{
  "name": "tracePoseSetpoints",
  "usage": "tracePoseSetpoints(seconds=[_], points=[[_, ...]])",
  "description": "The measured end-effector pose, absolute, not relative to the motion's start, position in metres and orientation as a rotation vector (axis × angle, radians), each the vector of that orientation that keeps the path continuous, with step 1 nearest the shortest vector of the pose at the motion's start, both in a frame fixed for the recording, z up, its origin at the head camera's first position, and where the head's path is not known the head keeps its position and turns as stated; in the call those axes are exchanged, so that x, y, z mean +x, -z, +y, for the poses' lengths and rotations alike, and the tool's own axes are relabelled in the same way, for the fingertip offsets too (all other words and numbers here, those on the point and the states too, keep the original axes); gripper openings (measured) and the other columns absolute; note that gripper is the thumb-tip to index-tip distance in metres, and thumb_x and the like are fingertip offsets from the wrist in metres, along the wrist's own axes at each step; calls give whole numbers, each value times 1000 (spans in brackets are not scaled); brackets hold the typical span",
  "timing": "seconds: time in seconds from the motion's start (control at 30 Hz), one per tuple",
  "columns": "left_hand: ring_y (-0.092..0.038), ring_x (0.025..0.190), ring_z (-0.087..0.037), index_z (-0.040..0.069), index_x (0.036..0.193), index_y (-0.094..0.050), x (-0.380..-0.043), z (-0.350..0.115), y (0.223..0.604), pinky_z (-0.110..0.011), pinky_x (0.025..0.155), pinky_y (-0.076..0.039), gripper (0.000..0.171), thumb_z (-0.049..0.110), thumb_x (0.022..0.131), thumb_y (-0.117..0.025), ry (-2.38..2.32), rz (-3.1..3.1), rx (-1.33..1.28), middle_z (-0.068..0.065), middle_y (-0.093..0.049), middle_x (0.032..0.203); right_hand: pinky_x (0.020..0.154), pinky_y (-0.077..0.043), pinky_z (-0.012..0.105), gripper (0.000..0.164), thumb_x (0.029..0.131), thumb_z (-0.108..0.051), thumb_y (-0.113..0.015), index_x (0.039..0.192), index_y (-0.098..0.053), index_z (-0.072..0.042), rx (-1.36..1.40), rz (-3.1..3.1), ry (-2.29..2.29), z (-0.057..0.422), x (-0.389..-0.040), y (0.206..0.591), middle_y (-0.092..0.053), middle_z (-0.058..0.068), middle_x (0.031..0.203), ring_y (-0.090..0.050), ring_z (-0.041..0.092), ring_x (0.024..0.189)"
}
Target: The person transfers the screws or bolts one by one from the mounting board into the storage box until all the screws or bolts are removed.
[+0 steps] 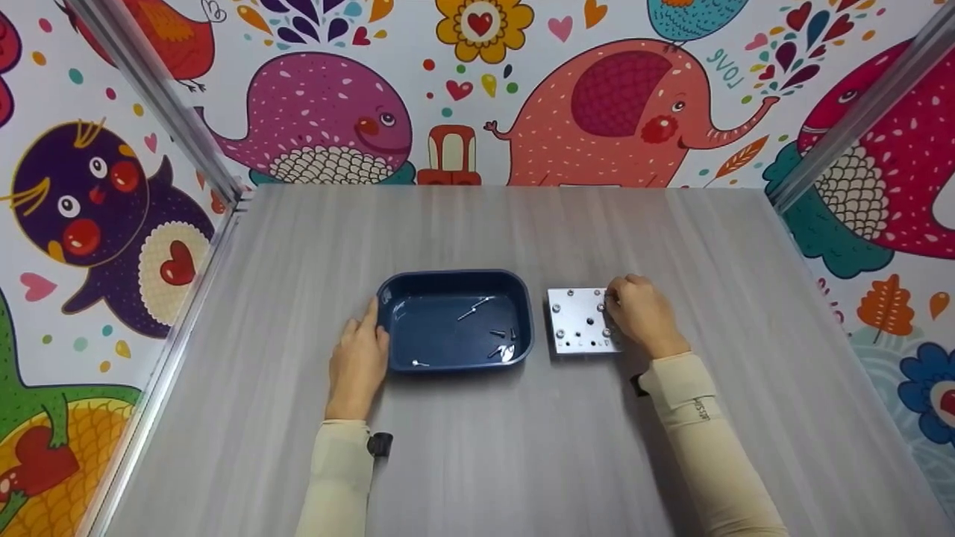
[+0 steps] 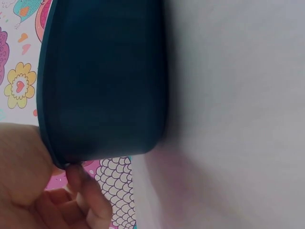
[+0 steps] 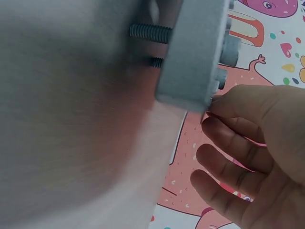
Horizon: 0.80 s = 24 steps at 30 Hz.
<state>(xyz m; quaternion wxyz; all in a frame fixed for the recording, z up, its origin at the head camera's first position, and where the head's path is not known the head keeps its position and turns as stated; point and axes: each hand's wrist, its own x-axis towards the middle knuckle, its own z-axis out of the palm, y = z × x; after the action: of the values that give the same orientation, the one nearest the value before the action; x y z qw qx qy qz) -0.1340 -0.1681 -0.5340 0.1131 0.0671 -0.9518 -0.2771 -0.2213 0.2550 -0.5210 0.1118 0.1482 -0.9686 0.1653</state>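
Observation:
A silver metal plate (image 1: 574, 321) with screw heads and holes on its top lies right of a dark blue tray (image 1: 455, 321). My right hand (image 1: 645, 317) is over the plate's right side, thumb and index finger pinching at a screw near its corner; the fingers mostly hide that screw. In the right wrist view, threaded screw shafts (image 3: 150, 33) stick out beneath the plate, and the other fingers curl loosely. My left hand (image 1: 358, 365) grips the tray's left rim, a fingertip (image 2: 78, 174) tucked against the rim's edge. Several loose screws (image 1: 466, 314) lie in the tray.
The grey tabletop (image 1: 462, 462) runs back to a wall (image 1: 462, 97) printed with cartoon animals. Metal frame posts (image 1: 171, 104) stand at both back corners. Each wrist wears a small black camera (image 1: 380, 445).

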Motion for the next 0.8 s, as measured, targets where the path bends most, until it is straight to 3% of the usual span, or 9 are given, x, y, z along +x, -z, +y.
tracePoseSetpoints(seconds=[0.47,0.8], points=[[-58,70,-38,7,150,-46,-135,-170,533,-54,63,-49,51,11,100,-56,820,-2818,213,-23,-59,97,64,-52,52,7,88,-4,-67,88,-68,3,460,-2790,-478,256,-217,498,-62,16,85,-62,37,77],[-58,72,-37,3,149,-47,-135,-168,532,-53,64,-50,50,8,100,-56,822,-2832,201,-25,-60,99,64,-52,46,9,89,-7,-69,86,-68,2,516,-2729,-473,246,-211,480,-62,13,83,-60,31,76]])
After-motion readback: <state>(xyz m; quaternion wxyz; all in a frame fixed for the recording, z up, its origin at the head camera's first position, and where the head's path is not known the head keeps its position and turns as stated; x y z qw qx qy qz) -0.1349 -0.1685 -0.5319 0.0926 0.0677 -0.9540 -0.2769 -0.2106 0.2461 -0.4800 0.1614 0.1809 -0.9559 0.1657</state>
